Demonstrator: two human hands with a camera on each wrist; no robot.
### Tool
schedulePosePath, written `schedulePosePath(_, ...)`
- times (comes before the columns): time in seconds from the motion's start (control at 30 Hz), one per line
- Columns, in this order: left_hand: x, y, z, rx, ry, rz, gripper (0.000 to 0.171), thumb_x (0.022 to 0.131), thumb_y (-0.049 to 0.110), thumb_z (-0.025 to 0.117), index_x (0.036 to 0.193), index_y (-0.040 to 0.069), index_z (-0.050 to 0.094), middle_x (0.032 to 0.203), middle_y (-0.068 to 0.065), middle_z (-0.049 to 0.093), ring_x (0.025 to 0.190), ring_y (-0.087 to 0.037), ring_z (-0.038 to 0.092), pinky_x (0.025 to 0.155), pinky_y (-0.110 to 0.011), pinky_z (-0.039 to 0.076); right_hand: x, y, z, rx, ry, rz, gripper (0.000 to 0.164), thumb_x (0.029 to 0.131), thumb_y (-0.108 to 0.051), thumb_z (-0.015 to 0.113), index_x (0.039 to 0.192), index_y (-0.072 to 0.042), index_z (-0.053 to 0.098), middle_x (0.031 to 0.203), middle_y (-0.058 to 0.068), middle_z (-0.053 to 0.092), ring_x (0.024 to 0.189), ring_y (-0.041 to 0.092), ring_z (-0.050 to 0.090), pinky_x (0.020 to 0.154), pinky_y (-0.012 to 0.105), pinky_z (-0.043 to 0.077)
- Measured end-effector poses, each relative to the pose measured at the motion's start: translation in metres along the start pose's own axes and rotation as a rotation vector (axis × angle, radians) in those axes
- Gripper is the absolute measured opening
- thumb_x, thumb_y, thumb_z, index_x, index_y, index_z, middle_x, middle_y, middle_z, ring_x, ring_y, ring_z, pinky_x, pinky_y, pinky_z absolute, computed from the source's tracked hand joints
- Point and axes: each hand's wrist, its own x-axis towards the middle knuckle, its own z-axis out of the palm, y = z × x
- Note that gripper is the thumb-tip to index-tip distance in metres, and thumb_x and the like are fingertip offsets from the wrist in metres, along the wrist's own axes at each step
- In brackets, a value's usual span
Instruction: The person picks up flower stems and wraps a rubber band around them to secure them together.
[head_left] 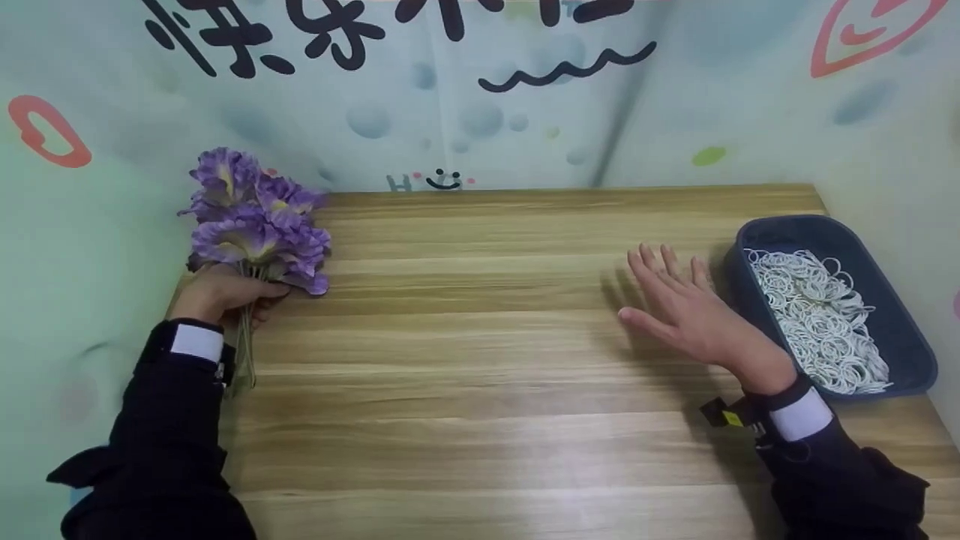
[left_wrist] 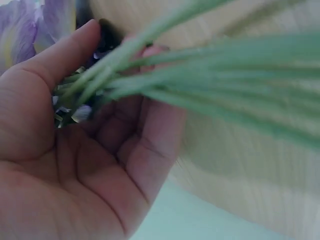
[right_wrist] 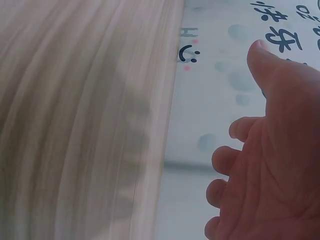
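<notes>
At the table's left edge, a bunch of purple flowers (head_left: 251, 217) with ruffled petals is in my left hand (head_left: 232, 292). The fingers and thumb curl round the green stems (left_wrist: 200, 75) just below the blooms, and the stem ends trail toward me past the wrist. My right hand (head_left: 686, 319) hovers over the right part of the table, palm down with fingers spread, and holds nothing. Just to its right stands a dark blue bin (head_left: 904, 330) with a heap of white rings (head_left: 821, 322) in it.
A wood-grain table (head_left: 465, 337) spans the space between the hands. Behind it rises a pale printed backdrop (head_left: 480, 142) with dark lettering and a small smiley, and similar pale sheets flank the left and right sides.
</notes>
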Motion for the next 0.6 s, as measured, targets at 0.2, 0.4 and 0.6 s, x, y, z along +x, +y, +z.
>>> schedulePosePath(0.2, 0.004, -0.003, 0.000, -0.547, -0.176, -0.030, 0.022, 0.103, 0.021, 0.059, 0.091, 0.004, 0.066, 0.074, -0.003, 0.068, 0.063, -0.011, 0.067, 0.065, -0.024, 0.059, 0.002, -0.003, 0.002, 0.029, -0.035, -0.001, 0.078, 0.105, -0.048, 0.046, 0.162, -0.008, 0.010, 0.166, 0.021, 0.005, 0.152, 0.041, -0.006, 0.118, 0.062, -0.011)
schedulePosePath(0.4, 0.002, 0.004, 0.009, -0.995, -0.210, 0.067, 0.019, 0.105, 0.020, 0.056, 0.093, 0.011, 0.045, 0.067, 0.004, 0.042, 0.049, -0.004, 0.037, 0.042, -0.015, 0.031, 0.001, -0.005, 0.003, 0.035, -0.054, 0.007, 0.079, 0.105, -0.049, 0.045, 0.163, -0.010, 0.008, 0.166, 0.021, 0.005, 0.152, 0.043, -0.005, 0.118, 0.062, -0.011)
schedulePosePath(0.6, -0.001, 0.022, 0.028, -1.105, -0.160, 0.159, 0.026, 0.105, 0.018, 0.054, 0.085, 0.012, 0.038, 0.060, 0.005, 0.033, 0.045, -0.005, 0.030, 0.042, -0.016, 0.022, 0.001, -0.007, 0.004, 0.044, -0.055, 0.005, 0.078, 0.105, -0.049, 0.046, 0.163, -0.011, 0.008, 0.166, 0.021, 0.007, 0.151, 0.045, -0.002, 0.118, 0.063, -0.011)
